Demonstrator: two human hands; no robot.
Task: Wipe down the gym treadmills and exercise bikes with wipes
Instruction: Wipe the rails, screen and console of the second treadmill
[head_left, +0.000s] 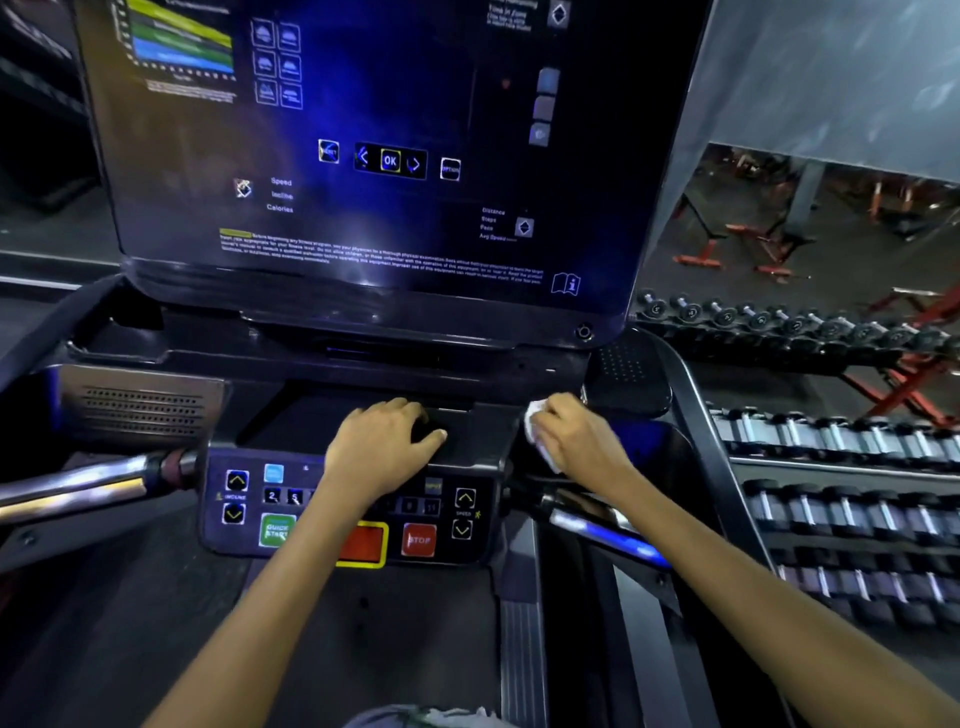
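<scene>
Right hand (576, 436) curled around wipe (535, 428)

Single head view, wide-angle, looked forward and down, close over treadmill console (353, 499); dumbbell rack (831, 467) at right edge.

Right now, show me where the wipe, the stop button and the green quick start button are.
wipe (531, 422), head view, on the white fold above the right hand's fingers.
stop button (418, 540), head view, middle of its red face.
quick start button (277, 530), head view, middle of its green face.
</scene>
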